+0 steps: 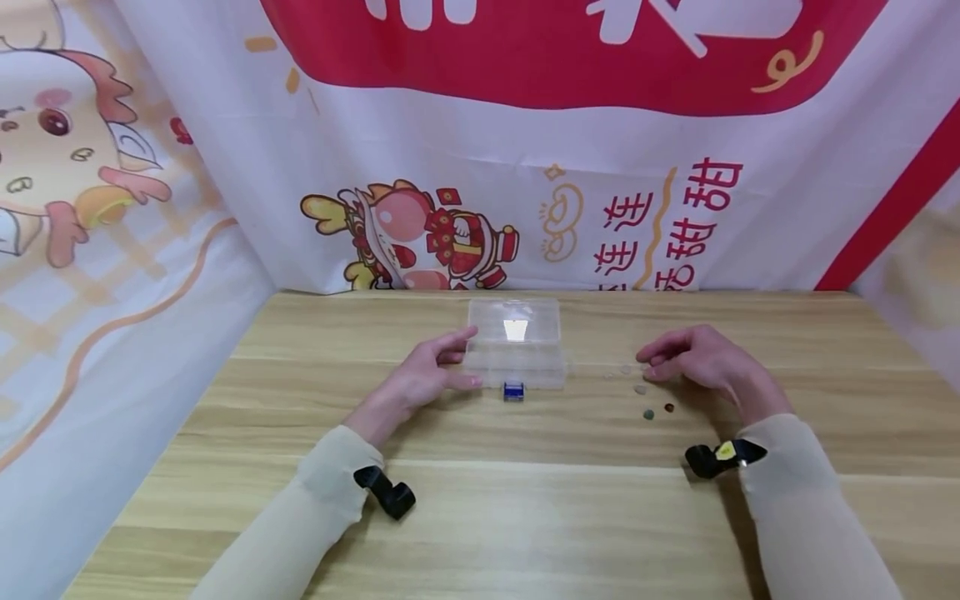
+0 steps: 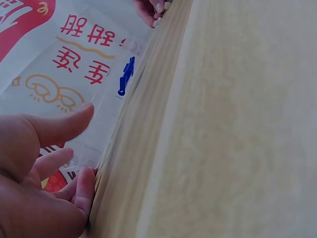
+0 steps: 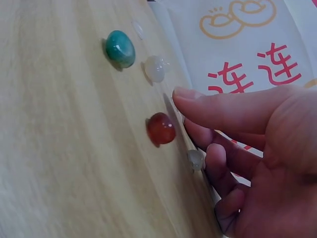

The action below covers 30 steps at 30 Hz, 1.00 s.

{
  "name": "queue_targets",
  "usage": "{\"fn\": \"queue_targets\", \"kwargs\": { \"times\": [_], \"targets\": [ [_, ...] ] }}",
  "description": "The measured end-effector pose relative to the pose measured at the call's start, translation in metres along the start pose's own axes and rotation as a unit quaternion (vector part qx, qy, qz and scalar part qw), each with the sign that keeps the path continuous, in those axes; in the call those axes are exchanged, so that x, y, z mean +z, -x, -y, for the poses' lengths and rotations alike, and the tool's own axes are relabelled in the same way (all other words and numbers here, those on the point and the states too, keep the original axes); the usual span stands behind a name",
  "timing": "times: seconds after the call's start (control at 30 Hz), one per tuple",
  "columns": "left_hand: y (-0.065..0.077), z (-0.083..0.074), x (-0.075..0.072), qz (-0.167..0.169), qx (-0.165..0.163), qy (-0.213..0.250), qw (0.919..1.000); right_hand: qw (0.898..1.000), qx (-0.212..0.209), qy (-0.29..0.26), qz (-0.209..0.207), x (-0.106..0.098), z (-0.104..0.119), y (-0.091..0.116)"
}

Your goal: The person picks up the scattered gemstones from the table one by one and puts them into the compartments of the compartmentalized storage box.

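Observation:
A clear plastic box [image 1: 525,358] with its lid [image 1: 491,317] raised at the back stands on the table, a blue latch [image 1: 513,391] at its front. My left hand [image 1: 423,375] is at the box's left side, thumb and fingers spread apart at its edge. Over on the right, my right hand [image 1: 697,362] hovers low beside several small polished stones, thumb and forefinger slightly apart. In the right wrist view lie a green stone [image 3: 120,48], a milky white stone [image 3: 155,68], a reddish-brown stone [image 3: 161,128] and a greyish clear stone [image 3: 196,159] near the fingers.
The wood-grain table [image 1: 525,517] spreads out in front of both arms. A white cloth [image 1: 420,133] with red and cartoon prints hangs along its back edge, and another printed cloth [image 1: 112,333] hangs at the left. Black camera mounts sit on both wrists.

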<state>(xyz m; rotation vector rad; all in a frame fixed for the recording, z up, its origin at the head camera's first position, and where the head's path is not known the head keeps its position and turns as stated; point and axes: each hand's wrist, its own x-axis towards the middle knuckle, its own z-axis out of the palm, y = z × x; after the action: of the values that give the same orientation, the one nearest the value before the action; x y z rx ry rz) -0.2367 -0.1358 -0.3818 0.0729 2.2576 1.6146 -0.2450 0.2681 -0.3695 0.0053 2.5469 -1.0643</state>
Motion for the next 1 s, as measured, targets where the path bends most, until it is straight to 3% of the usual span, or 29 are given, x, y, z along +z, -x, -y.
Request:
{"fn": "queue_targets", "kwargs": {
  "times": [0.27,0.57,1.0],
  "targets": [
    [0.0026,0.0004,0.0021,-0.006,-0.002,-0.009,0.9999,0.999,-0.018,0.023,-0.025,0.0051,0.0017,0.0016],
    [0.0000,-0.0017,0.0051,-0.008,-0.003,-0.014,0.9999,0.999,0.007,0.017,-0.030,0.0027,0.0018,0.0045],
    [0.0016,-0.0024,0.0002,-0.009,-0.011,-0.006,0.9999,0.999,0.012,0.029,-0.039,0.0070,0.0073,-0.0033]
  ]
}}
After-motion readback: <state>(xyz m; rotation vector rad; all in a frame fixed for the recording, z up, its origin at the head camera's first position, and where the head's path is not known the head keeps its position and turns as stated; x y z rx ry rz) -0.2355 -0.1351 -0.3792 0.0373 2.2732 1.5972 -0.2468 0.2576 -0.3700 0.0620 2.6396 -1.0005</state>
